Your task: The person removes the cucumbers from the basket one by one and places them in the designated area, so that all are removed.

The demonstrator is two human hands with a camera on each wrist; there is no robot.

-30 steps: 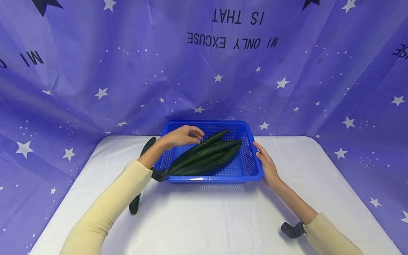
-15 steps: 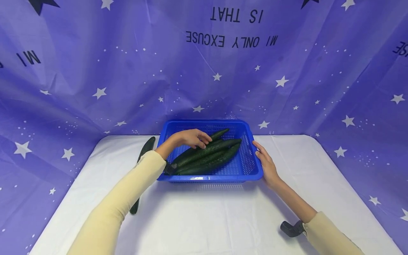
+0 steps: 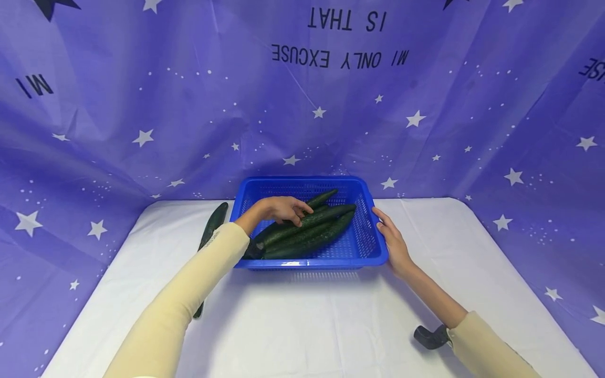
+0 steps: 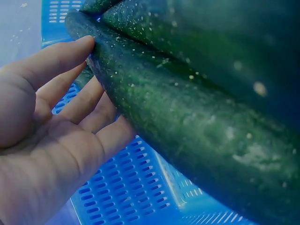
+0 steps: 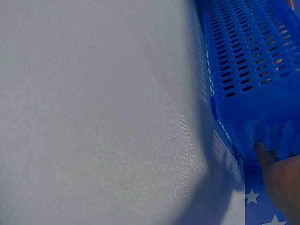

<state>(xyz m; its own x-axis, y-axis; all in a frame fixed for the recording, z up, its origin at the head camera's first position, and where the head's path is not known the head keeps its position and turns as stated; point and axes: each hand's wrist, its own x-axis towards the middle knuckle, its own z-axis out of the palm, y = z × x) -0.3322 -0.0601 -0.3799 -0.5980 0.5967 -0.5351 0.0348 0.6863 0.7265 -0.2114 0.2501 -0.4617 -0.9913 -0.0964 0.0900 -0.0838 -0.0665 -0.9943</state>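
Note:
A blue plastic basket (image 3: 309, 264) holds several dark green cucumbers (image 3: 326, 239), lying side by side on a slant. My left hand (image 3: 282, 209) is inside the basket, over the far cucumbers. In the left wrist view its thumb touches one cucumber's edge (image 4: 178, 122). The other fingers (image 4: 84, 101) reach behind that cucumber, their tips hidden, and the palm stands off it. My right hand (image 3: 394, 247) rests against the outside of the basket's right end. One fingertip (image 5: 260, 149) touches the wall below the rim in the right wrist view.
Another cucumber (image 3: 215, 223) lies on the white tablecloth (image 3: 302, 325) left of the basket, partly hidden by the left sleeve (image 3: 189, 294). A purple star-printed curtain (image 3: 293, 105) rises close behind the basket. A black wrist device (image 3: 431, 337) is at the right cuff.
My left hand has come down and to the right from above the basket's left side onto the cucumbers, then drawn slightly left and lower. My right hand and the basket hold still.

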